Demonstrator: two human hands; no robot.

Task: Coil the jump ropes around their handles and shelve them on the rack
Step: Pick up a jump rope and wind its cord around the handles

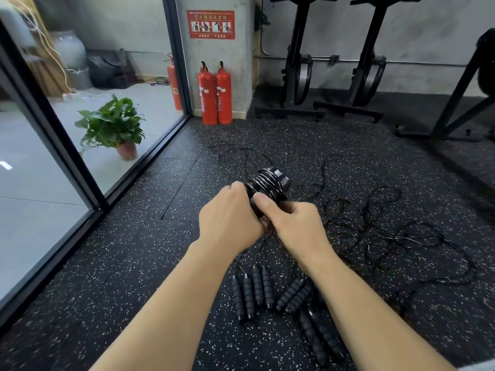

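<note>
Both my hands hold a pair of black jump-rope handles (270, 183) with thin black rope wound around them in several turns. My left hand (230, 215) grips the handles from the left. My right hand (292, 220) grips them from the right, its thumb pressing on the coil. Several more black foam handles (254, 290) lie side by side on the floor below my hands, and another pair (321, 336) lies closer to me. Their loose ropes (388, 231) sprawl tangled across the floor to the right.
The floor is black speckled rubber. Two red fire extinguishers (215, 95) stand against a pillar ahead. A potted plant (115, 127) sits behind a glass wall on the left. Black exercise machines (297, 76) stand at the back right. No rack is in view.
</note>
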